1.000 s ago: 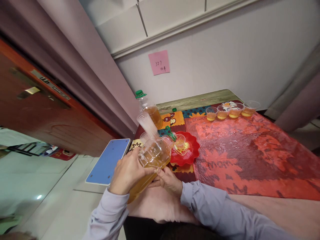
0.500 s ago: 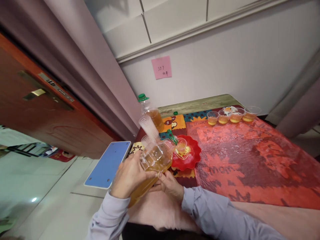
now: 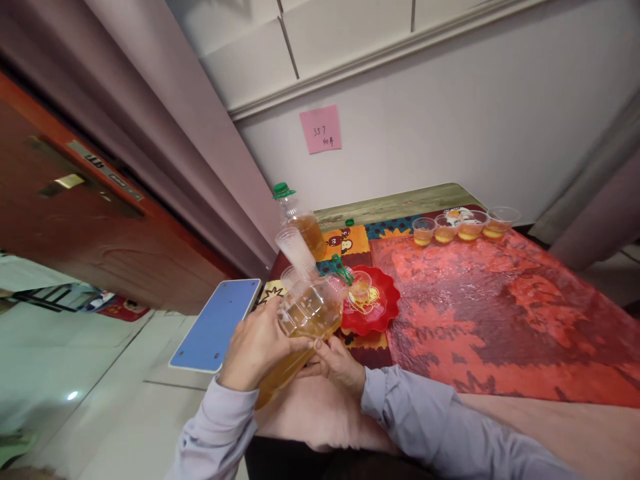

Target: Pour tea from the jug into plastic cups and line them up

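A clear plastic bottle [image 3: 307, 317] of amber liquid is held in both hands above the near left corner of the table [image 3: 420, 198]. It is tilted, with its base toward the person and its neck directed at a clear plastic cup [image 3: 361, 285] on a red scalloped plate [image 3: 386, 312]. The left hand [image 3: 257, 343] is closed around the side of the bottle, thumb laid across it; by the right hand [image 3: 337, 365] the bottle is gripped from the opposite side, with the two thumbs nearly meeting. Some liquid is seen in the cup; whether any is being poured cannot be told. A green plastic handle [image 3: 341, 269] is seen by the neck.

Near the left edge, a slanting stack of clear cups [image 3: 296, 250] is set in front of a green-capped bottle [image 3: 311, 233], which is partly filled with amber liquid. A loose green cap [image 3: 349, 221] lies near the far edge. Toward the far right corner, four part-filled cups [image 3: 469, 230] are lined up close together. Most of the right side is covered by a red translucent sheet [image 3: 500, 320]. Just beyond the left edge, a blue panel [image 3: 217, 323] is seen.
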`<action>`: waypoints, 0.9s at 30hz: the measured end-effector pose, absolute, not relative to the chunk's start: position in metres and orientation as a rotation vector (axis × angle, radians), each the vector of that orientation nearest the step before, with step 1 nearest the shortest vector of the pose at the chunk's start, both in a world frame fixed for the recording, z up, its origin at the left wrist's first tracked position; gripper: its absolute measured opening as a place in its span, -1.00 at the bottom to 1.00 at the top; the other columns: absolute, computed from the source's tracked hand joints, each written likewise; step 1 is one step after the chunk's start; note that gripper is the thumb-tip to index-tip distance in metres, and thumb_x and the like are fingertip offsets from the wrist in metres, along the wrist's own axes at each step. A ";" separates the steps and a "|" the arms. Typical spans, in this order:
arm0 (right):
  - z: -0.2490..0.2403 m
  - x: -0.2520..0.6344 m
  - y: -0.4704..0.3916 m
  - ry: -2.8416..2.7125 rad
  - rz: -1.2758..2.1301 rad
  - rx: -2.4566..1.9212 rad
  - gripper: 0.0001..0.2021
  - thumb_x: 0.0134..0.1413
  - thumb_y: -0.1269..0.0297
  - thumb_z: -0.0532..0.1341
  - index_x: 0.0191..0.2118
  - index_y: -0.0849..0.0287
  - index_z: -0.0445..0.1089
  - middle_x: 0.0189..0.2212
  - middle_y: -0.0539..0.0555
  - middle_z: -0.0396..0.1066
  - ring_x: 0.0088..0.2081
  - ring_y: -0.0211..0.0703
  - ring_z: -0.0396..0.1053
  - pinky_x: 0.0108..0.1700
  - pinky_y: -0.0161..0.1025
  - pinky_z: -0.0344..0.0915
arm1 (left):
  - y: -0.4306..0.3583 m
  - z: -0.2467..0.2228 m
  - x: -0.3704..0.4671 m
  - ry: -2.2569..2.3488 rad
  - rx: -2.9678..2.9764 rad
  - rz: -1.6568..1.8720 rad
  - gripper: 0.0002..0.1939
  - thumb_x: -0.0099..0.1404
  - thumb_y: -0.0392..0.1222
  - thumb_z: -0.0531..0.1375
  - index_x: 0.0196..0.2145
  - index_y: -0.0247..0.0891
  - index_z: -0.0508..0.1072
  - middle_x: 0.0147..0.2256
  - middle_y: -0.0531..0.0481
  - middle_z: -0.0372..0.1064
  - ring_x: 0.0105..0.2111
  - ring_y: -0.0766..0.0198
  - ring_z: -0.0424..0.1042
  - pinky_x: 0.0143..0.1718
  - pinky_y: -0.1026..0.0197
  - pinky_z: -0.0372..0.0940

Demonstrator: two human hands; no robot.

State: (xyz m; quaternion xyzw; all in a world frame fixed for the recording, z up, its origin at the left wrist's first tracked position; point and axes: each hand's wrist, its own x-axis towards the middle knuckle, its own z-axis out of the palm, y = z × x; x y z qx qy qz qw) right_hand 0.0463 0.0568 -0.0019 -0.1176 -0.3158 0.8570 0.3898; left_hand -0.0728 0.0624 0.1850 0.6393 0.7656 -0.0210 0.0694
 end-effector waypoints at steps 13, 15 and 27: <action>0.011 0.052 0.057 -0.821 2.176 -0.295 -0.30 0.05 -0.40 0.37 0.12 0.00 0.39 0.08 0.19 0.55 0.00 0.14 0.59 0.07 0.24 0.53 | 0.066 0.186 -0.071 2.305 1.909 -0.132 -0.28 0.10 0.24 0.39 0.11 -0.15 0.38 0.07 -0.24 0.58 0.05 -0.22 0.58 -0.11 -0.02 0.36; 0.010 0.052 0.057 -0.817 2.174 -0.284 -0.32 0.07 -0.39 0.37 0.12 -0.01 0.39 0.10 0.18 0.55 -0.01 0.13 0.60 0.08 0.25 0.53 | 0.066 0.185 -0.072 2.307 1.914 -0.125 -0.23 0.09 0.24 0.40 0.16 -0.15 0.36 0.08 -0.25 0.57 0.06 -0.23 0.58 -0.07 -0.03 0.37; 0.002 0.052 0.065 -0.879 2.033 -0.366 -0.22 0.04 -0.27 0.47 0.23 0.01 0.25 0.20 0.22 0.46 0.12 0.14 0.54 0.13 0.20 0.52 | 0.053 0.159 -0.089 2.129 1.913 0.580 -0.14 -0.02 0.16 0.51 0.18 -0.18 0.42 0.12 -0.20 0.56 0.07 -0.14 0.57 0.11 -0.08 0.43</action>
